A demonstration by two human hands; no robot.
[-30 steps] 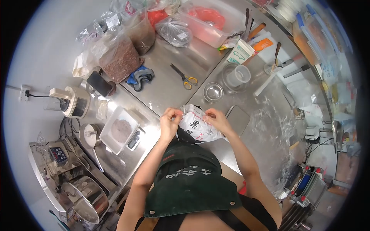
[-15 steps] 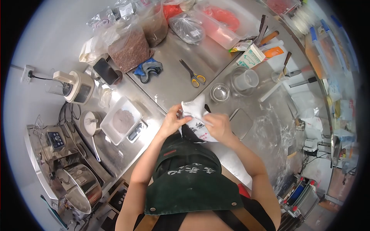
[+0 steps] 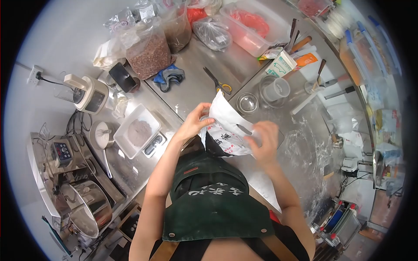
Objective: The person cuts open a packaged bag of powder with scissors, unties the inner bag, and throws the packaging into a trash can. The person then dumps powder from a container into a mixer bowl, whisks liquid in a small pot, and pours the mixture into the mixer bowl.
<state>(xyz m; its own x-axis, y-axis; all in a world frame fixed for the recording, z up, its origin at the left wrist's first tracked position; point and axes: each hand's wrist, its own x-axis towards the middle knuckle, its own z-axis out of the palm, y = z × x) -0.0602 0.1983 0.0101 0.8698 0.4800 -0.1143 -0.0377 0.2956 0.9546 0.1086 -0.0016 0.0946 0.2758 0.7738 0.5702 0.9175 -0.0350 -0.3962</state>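
A white bag with black and red print and a black lower part is held up in front of the apron. Its top flap is unfolded, and a dark slot shows near its right side. My left hand grips the bag's left edge between thumb and fingers. At the right edge, my right hand pinches the bag, slightly blurred. Just beyond the bag lie scissors with yellow-grey handles, partly covered by its top corner. A small glass bowl stands near the bag's upper right.
On the left, a white tub of powder sits on a scale, beside a saucepan. A blue-grey cloth and a bag of brown granules lie farther back. White powder is smeared on the right-hand counter.
The bag's crumpled top has been spread out into a wide, flat flap. My right hand has moved to the right, pulling its edge outward; my left hand still holds the left edge.
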